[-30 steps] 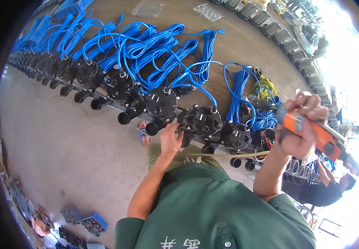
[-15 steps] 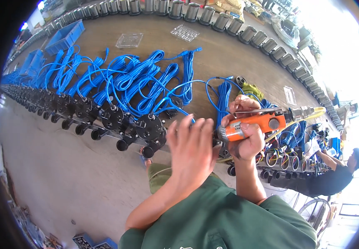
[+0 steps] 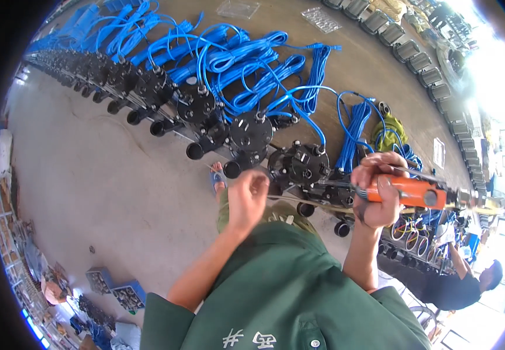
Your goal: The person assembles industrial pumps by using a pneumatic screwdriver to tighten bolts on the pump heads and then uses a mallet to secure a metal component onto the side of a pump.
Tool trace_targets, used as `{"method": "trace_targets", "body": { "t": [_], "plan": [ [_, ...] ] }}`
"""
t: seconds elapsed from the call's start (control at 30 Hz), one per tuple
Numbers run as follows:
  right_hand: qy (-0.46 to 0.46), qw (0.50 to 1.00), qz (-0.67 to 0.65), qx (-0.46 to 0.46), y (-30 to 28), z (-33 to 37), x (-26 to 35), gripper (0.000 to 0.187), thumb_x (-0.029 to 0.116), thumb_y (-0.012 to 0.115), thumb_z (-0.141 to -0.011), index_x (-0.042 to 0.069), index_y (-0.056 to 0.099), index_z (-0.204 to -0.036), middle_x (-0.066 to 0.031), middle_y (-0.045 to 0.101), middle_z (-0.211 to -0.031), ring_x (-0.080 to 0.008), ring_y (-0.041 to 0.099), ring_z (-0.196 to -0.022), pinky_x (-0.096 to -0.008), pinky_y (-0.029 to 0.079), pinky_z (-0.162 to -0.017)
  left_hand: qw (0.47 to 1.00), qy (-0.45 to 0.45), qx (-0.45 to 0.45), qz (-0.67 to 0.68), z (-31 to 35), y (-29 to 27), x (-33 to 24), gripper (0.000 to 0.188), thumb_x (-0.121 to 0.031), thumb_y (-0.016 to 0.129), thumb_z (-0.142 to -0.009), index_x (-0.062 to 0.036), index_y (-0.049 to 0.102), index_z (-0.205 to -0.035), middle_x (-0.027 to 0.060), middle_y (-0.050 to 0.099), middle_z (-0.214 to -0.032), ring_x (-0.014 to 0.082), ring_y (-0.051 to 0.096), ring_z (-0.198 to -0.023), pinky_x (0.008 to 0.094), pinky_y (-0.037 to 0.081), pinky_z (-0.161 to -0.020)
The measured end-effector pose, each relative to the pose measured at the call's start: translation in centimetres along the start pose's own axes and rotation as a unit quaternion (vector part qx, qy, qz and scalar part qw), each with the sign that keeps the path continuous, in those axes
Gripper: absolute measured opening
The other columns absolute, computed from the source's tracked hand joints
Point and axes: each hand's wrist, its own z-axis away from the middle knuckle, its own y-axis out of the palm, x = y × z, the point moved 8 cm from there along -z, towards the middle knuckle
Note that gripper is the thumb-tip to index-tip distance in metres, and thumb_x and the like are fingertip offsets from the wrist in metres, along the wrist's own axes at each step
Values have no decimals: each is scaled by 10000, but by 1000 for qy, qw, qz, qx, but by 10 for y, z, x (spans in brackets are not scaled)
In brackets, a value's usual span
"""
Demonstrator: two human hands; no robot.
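My right hand (image 3: 381,195) is wrapped round an orange air screwdriver (image 3: 411,191). A thin metal strip runs along the tool's upper side, and its slim shaft points left toward a round black pump-like unit (image 3: 300,163) at the table edge. A blue cable rises from that unit. My left hand (image 3: 248,201) is slightly blurred in front of the row, its fingers curled together near the short black pipe of a neighbouring black unit (image 3: 251,135). Whatever its fingers may hold is too small or hidden.
More black units (image 3: 153,87) line the table edge to the left, with coiled blue cables (image 3: 246,58) behind them. Metal cylinders (image 3: 419,61) stand along the far edge. A green cloth bundle (image 3: 388,131) lies beyond the screwdriver. Another person (image 3: 445,286) works at the right.
My view has swung, so the table appears shifted right and upward. My left hand has drawn back from near the screwdriver's tip, its spread fingers now curled. The right hand keeps its hold.
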Motion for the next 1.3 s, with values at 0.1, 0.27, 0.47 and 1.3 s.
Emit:
{"method": "trace_targets", "body": {
  "t": [0.1,0.27,0.47,1.3],
  "plan": [
    [88,992,79,45,21,2,-22,345,35,577,-834,-70,545,-1161,-161,623,-760,-171,567,-612,-299,485,-586,999,21,6,-31,-13,38,75,181,-22,747,-818,-1,677,-984,110,658,-839,243,656,-696,351,533,-634],
    [101,984,123,79,39,0,-48,376,118,616,-807,-80,533,-1115,-146,581,-734,-174,539,-573,-323,486,-569,995,54,34,-80,-19,74,108,203,-70,736,-817,-42,719,-1018,119,660,-882,326,664,-757,430,533,-649],
    [95,983,96,122,50,8,-69,340,83,614,-810,-70,547,-1106,-167,636,-863,-155,575,-643,-302,500,-625,984,135,-11,-119,-11,71,101,189,-39,715,-826,-29,713,-1015,137,670,-878,347,676,-782,426,543,-669],
    [-165,968,189,-13,-3,-46,54,518,182,634,-786,-79,574,-1230,-307,628,-1198,-217,632,-784,-353,535,-742,945,259,172,-105,-65,-11,-135,91,-14,726,-839,16,732,-925,127,721,-828,205,695,-725,302,546,-680]
  ]
}}
